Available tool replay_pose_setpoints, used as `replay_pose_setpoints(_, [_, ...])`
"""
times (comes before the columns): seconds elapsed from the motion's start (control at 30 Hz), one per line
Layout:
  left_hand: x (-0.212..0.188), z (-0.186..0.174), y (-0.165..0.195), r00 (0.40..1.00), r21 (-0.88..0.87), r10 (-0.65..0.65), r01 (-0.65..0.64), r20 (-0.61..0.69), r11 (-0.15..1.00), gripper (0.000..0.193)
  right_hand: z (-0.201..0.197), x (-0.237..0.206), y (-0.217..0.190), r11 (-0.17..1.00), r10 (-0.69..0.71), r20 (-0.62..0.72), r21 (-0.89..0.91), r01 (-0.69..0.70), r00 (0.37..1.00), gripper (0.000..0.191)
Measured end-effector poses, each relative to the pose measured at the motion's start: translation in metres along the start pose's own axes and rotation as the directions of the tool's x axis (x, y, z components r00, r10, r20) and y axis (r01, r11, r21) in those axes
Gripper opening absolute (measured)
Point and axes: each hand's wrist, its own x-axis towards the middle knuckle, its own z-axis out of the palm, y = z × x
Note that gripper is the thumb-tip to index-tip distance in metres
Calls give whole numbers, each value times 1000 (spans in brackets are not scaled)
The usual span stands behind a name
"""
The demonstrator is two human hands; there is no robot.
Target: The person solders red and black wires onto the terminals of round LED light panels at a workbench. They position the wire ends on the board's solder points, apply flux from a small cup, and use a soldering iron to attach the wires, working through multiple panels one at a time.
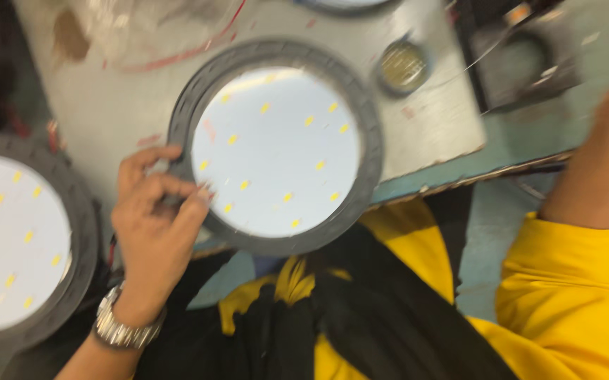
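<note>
Grey tabletop [107, 105] carries our round white LED panel [276, 151], dark-ringed, face up; left hand [153, 222] pinches its rim, right hand's grip unclear.

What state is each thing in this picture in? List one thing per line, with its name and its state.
Left hand: fingers gripping the rim of the round lamp.
Round lamp: flat on the board, white disc facing up.
Second round lamp: lying face up at the left.
Right hand: out of frame; only the raised forearm shows.
Wristwatch: worn on the left wrist.
</note>
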Motion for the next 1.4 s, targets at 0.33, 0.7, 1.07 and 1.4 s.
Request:
replay_pose_setpoints(0.33, [-4, 5, 5, 993, -121, -117, 113, -29, 986, 7, -72, -41, 9, 934, -192, -404, 206, 293, 895, 27])
replay_pose_setpoints(0.7, [-4, 6, 10, 988, -89, -152, 150, -24, 985, 6, 15, -96, -88, 970, -138, 13, 203, 133, 990, 17])
replay_pose_setpoints(1.07, [-3, 6, 15, 986, -103, -164, 161, -15, 982, 5, 13, -90, -89, 974, -141, 6, 182, 138, 990, 21])
replay_pose_setpoints(1.4, [-2, 7, 17, 986, -172, -167, 163, -10, 972, 5, 15, -88, -112, 986, -134, 71, 114, 125, 988, 16])
